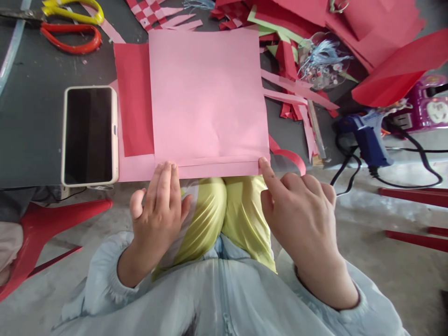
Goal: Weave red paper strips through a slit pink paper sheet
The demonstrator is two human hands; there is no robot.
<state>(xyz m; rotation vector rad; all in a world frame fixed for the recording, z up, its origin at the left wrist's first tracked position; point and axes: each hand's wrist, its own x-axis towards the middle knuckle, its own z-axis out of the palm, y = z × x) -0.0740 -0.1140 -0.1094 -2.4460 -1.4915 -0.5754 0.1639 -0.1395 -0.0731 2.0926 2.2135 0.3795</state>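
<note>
A pink sheet of paper (208,93) lies in front of me at the table's edge, with a narrow strip folded up along its near side. My left hand (157,210) rests its straight fingertips flat on the left end of that fold, holding nothing. At the right end, the index finger of my right hand (297,200) presses on the fold, while its other fingers are loosely bent with nothing visible in them. Red paper (135,100) shows from under the sheet on the left, above more pink paper.
Left of the sheets is a phone (90,135); scissors (72,28) lie behind it. Paper strips (290,88), a blue tassel (324,53) and red sheets (381,28) cover the back right. A blue glue gun (369,135) with a cord sits far right, near a purple box (425,105).
</note>
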